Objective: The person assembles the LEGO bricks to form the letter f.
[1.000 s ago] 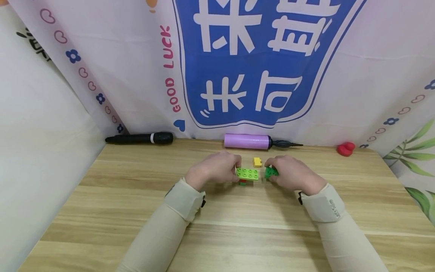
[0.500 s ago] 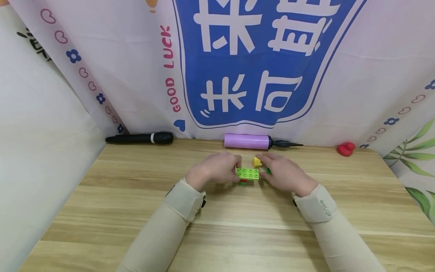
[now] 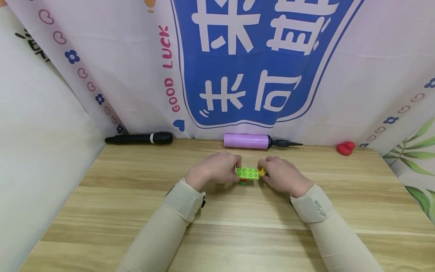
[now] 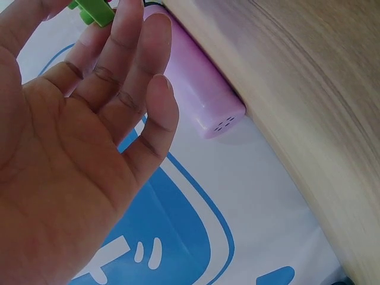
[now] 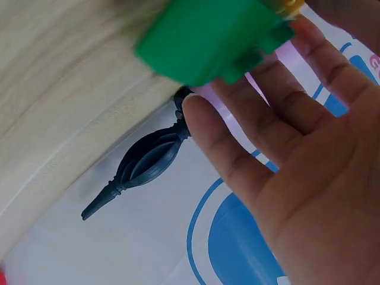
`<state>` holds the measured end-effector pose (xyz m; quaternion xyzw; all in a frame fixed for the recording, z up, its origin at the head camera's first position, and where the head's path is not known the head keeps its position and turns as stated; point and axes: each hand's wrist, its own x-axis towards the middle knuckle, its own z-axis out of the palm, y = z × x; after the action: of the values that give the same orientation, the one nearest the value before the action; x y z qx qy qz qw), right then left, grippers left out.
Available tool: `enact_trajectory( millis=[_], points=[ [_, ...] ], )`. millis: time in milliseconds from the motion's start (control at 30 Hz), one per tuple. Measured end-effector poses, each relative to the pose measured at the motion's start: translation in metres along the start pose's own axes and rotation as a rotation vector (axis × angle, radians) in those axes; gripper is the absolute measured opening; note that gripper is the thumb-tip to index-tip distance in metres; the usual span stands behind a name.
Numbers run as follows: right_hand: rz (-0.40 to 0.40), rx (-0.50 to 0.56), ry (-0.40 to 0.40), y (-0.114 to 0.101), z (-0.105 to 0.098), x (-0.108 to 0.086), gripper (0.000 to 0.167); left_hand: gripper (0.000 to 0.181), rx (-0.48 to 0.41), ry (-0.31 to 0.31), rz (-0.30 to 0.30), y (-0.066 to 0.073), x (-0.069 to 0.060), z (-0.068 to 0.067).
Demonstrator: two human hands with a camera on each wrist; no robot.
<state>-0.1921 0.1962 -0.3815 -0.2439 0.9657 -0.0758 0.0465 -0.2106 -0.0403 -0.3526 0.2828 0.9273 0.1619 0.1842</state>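
Observation:
My left hand [image 3: 219, 167] pinches the left end of a lime-green toy building brick [image 3: 247, 173] with two rows of studs. A small red piece [image 3: 243, 181] and a bit of green show beneath that brick. Just to its right, my right hand [image 3: 283, 175] pinches a small yellow brick [image 3: 262, 172] between thumb and fingers. A dark green brick [image 5: 202, 38] appears large and blurred beside the right fingers in the right wrist view; whether the hand holds it too, I cannot tell. In the left wrist view, only a corner of the lime brick [image 4: 97, 10] is visible.
A purple hand pump [image 3: 246, 141] with a black nozzle lies along the back edge of the wooden table [image 3: 217, 241]. To its left is a black stick-like object [image 3: 139, 138]; a red duck-like toy [image 3: 345, 148] sits far right. A printed cloth hangs behind.
My right hand has shifted left from the dark green brick to the yellow brick, which it now pinches and has brought closer to the lime one. My left hand keeps its place.

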Motion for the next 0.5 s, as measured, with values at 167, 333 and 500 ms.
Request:
enact_trajectory(
  millis=[167,333,500],
  points=[
    [0.004,0.096,0.052,-0.001,-0.007,0.0,0.027,0.023,-0.004,-0.002,-0.002,0.0,-0.001,0.0],
    [-0.018,0.215,0.111,-0.003,-0.017,-0.002,0.029,0.024,0.0,-0.005,0.002,0.0,0.0,0.0],
    [-0.037,0.275,0.174,-0.008,-0.022,-0.003,0.036,0.024,-0.001,-0.006,0.01,-0.001,0.001,0.001]
  ],
)
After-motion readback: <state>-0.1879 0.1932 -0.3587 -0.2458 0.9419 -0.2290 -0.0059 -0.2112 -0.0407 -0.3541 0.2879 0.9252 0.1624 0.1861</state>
